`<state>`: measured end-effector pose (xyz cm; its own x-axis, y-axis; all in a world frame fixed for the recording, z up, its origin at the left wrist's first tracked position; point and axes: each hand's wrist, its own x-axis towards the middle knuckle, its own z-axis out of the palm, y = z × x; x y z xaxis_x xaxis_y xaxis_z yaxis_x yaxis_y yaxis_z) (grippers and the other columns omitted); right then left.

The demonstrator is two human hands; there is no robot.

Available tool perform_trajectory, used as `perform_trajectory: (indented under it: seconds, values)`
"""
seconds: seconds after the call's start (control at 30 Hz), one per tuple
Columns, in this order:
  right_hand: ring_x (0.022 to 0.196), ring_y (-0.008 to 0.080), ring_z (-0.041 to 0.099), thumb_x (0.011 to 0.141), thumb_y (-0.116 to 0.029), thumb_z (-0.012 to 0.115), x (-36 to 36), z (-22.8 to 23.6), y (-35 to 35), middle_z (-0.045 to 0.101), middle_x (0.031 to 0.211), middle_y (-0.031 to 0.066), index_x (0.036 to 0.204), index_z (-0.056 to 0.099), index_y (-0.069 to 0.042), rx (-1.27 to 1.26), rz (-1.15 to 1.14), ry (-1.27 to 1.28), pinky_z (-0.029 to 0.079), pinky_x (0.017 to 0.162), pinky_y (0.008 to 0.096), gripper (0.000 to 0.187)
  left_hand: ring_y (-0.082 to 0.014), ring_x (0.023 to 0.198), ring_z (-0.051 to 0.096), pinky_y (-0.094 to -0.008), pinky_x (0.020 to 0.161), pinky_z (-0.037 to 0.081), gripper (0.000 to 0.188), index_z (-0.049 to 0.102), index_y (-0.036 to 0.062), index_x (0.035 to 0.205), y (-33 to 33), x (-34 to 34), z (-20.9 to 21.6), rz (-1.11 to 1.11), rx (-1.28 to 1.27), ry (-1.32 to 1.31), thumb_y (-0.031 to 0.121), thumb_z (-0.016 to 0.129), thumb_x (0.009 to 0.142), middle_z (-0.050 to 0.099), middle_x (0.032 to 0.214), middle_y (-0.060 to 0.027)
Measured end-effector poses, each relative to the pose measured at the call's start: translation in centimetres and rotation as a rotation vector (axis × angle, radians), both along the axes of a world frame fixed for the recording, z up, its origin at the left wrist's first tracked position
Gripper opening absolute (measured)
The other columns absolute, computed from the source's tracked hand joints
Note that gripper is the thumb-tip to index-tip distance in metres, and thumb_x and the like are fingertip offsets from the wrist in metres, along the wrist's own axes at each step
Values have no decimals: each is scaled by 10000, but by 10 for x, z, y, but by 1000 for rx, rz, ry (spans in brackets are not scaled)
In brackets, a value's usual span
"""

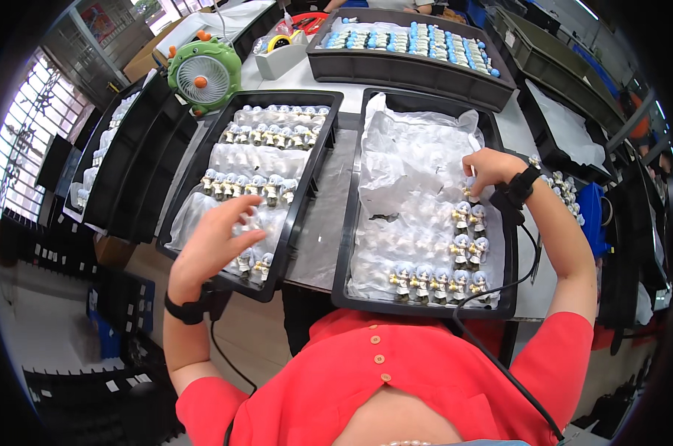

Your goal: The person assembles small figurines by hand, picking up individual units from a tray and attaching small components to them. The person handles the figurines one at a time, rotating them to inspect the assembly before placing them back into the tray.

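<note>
My right hand (492, 169) is over the right side of the right tray (342, 279), its fingertips closed on a small figurine (471, 193) at the far end of a column of similar ones. The figurines have pale blue hair, white and gold clothes and dark bases. Near the tray's front edge lies a row of several figurines (440, 285). My left hand (221, 234) hovers above the left tray (301, 230), thumb and fingers apart, with nothing visible in its grip. Rows of the same figurines (251, 186) lie there on white sheeting; the hand partly hides the nearer ones.
White crumpled sheeting (411, 141) lines the right tray. Behind stand a grey crate (411, 68) of blue-and-white pieces, a green fan (204, 76) and a tape dispenser (283, 59). Stacked black trays (140, 160) flank the left. More figurines (564, 195) lie beyond my right wrist. Cables hang from both wristbands.
</note>
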<state>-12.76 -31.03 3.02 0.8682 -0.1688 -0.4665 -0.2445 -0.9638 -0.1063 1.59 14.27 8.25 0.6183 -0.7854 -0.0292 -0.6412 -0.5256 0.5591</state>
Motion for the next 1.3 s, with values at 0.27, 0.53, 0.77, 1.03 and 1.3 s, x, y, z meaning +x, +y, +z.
perform_trajectory:
  seconds: [0.27, 0.53, 0.77, 1.03, 1.3]
  values:
    - [724, 120, 550, 688, -222, 801, 11, 62, 45, 595, 771, 40, 924, 559, -31, 683, -64, -383, 440, 650, 268, 388, -133, 979, 564, -279, 840, 482, 524, 434, 65, 1313, -109, -33, -12, -284, -399, 602, 57, 646, 835, 505, 1171, -84]
    - [802, 57, 526, 765, -164, 769, 19, 33, 94, 565, 856, -27, 992, 543, -74, 1253, 18, -435, 434, 711, 223, 333, -143, 1013, 575, -241, 809, 486, 539, 387, 80, 1350, -152, -40, -40, -255, -683, 831, 109, 637, 873, 448, 1220, -105]
    - [786, 36, 532, 819, -161, 713, 29, 3, 99, 579, 866, -26, 1069, 550, -47, 1365, -103, -450, 443, 703, 194, 320, -178, 950, 634, -255, 768, 496, 417, 393, 55, 1284, -151, -33, -55, -157, -683, 925, 126, 571, 914, 539, 1128, -95]
    - [904, 63, 575, 858, -158, 656, 23, -3, 98, 622, 985, 13, 1112, 566, -19, 1420, -171, -359, 463, 790, 213, 303, -207, 942, 648, -287, 772, 516, 365, 408, 60, 1243, -151, -31, -60, -76, -637, 1121, 215, 536, 939, 588, 1095, -108]
    - [883, 71, 576, 875, -214, 646, 24, -5, 101, 629, 968, 26, 1088, 587, -12, 1425, -200, -383, 462, 793, 229, 300, -255, 945, 653, -346, 819, 522, 350, 433, 61, 1214, -149, -28, -62, -62, -665, 1216, 289, 498, 957, 607, 1113, -139]
